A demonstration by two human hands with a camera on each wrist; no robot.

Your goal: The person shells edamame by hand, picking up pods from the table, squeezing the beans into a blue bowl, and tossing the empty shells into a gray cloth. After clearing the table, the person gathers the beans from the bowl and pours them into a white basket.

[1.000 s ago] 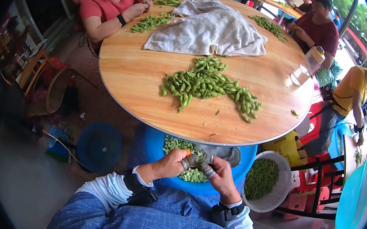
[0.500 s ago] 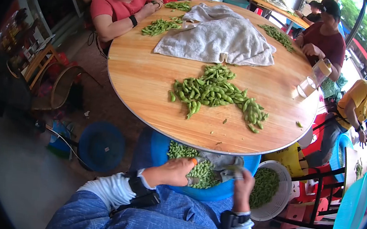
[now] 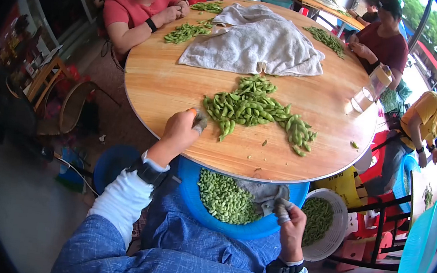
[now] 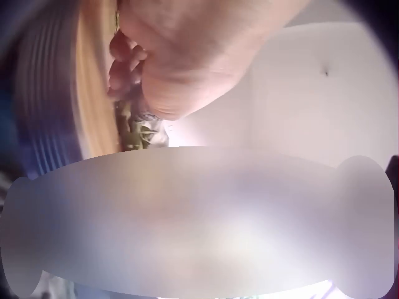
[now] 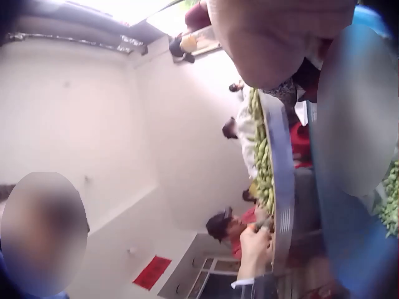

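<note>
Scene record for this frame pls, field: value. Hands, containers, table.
left hand: on the table, fingers at the near edge of the pod pile; grip unclear
right hand: low, at the rim of the blue basin, beside a grey cloth; grip unclear
basin holds: shelled beans
white basket: pods inside, right of the basin
also on table: towel, jar

Smooth glossy wooden table, matt grey cloth, blue plastic basin.
</note>
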